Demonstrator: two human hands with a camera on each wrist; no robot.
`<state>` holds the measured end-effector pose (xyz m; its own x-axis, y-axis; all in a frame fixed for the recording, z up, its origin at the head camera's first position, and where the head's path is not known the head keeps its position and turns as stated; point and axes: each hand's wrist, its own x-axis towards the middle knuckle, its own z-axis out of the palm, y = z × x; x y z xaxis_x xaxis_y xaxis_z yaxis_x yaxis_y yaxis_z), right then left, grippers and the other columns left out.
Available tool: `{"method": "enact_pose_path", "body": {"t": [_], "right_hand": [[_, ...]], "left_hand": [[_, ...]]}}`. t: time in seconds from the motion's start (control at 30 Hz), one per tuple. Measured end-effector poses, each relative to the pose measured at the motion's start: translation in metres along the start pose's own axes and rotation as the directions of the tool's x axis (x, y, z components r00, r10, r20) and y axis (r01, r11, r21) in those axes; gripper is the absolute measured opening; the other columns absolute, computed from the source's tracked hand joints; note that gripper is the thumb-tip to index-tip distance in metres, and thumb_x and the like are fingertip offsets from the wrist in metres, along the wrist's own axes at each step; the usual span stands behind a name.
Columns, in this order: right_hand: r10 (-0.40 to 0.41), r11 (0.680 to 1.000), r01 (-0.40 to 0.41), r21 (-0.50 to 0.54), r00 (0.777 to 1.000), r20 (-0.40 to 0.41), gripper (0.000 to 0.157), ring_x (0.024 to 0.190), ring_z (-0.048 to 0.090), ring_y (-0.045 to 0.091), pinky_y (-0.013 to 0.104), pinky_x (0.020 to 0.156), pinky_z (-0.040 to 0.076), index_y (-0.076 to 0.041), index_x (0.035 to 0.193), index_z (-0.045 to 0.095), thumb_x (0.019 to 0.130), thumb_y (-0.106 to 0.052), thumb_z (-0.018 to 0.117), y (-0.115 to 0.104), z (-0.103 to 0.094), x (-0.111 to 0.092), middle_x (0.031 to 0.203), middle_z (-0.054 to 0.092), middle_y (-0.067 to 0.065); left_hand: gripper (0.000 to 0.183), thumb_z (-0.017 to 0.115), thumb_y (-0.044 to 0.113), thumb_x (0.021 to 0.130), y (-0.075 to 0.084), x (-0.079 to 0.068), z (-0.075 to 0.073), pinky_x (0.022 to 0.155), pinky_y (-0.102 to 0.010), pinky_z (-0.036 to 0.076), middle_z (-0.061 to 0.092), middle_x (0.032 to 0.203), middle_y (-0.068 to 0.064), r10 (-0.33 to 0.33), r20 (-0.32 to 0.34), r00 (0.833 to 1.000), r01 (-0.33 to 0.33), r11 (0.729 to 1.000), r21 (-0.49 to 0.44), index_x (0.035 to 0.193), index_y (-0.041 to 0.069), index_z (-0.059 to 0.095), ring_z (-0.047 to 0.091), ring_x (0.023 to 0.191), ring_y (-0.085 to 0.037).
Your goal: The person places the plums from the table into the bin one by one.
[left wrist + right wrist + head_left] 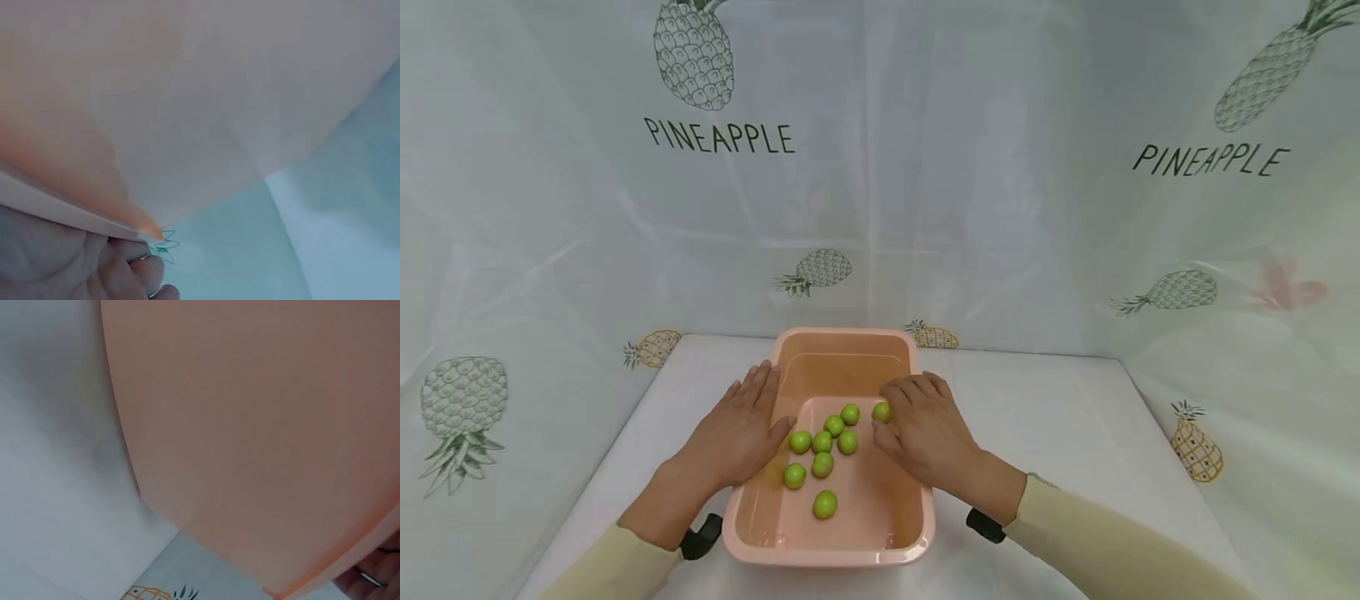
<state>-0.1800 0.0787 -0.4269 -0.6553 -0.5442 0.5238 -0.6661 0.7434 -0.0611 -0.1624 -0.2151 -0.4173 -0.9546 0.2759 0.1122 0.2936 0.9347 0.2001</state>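
A peach-coloured plastic basin [830,557] holds several small round green fruits [824,504]. My left hand [739,429] rests along the basin's left rim, fingers straight and thumb spread over the inside. In the left wrist view, part of that hand [94,269] shows beyond the pale rim. My right hand [928,427] lies over the right rim with bent fingers reaching inward. One green fruit [882,412] shows between its thumb and forefinger; whether they pinch it or it lies below them is unclear. Only a bit of the right hand [375,575] shows in the right wrist view.
The basin stands on a table [1030,417] with a white cover. Behind and beside it hangs a pale sheet [985,167] printed with pineapples. Dark straps [702,537] sit at both wrists.
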Motion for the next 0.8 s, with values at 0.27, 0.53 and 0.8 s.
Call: {"method": "enact_pose_path", "body": {"t": [0.27,0.53,0.8], "right_hand": [[0.194,0.981,-0.189,-0.043,0.954,0.228,0.073,0.153,0.041,0.042,0.069,0.124,0.028,0.006,0.154,0.046,0.105,-0.047,0.060,0.004,-0.019,-0.020,0.161,0.047,0.024],[0.228,0.973,-0.228,-0.038,0.916,0.331,0.073,0.157,0.032,0.044,0.070,0.124,0.025,0.008,0.158,0.039,0.110,-0.046,0.050,0.015,-0.030,-0.036,0.165,0.039,0.027],[0.254,0.966,-0.255,-0.034,0.920,0.297,0.072,0.155,0.034,0.047,0.072,0.122,0.027,0.009,0.156,0.042,0.110,-0.045,0.053,0.037,-0.037,-0.046,0.163,0.042,0.029]], "left_hand": [[0.074,0.047,0.038,0.111,-0.001,-0.005,0.005,0.126,-0.065,0.026,0.025,0.169,-0.032,0.012,-0.038,0.999,-0.012,1.000,-0.014,0.161,-0.013,0.027,0.024,0.158,-0.050],[0.074,0.044,0.040,0.112,0.010,0.001,0.009,0.127,-0.065,0.024,0.025,0.169,-0.032,-0.005,-0.032,0.999,0.005,1.000,-0.022,0.161,-0.013,0.026,0.023,0.158,-0.049],[0.075,0.039,0.043,0.113,0.029,0.019,0.012,0.129,-0.063,0.019,0.017,0.172,-0.029,0.016,0.017,1.000,-0.015,0.998,-0.065,0.163,-0.011,0.021,0.016,0.161,-0.046]]}}
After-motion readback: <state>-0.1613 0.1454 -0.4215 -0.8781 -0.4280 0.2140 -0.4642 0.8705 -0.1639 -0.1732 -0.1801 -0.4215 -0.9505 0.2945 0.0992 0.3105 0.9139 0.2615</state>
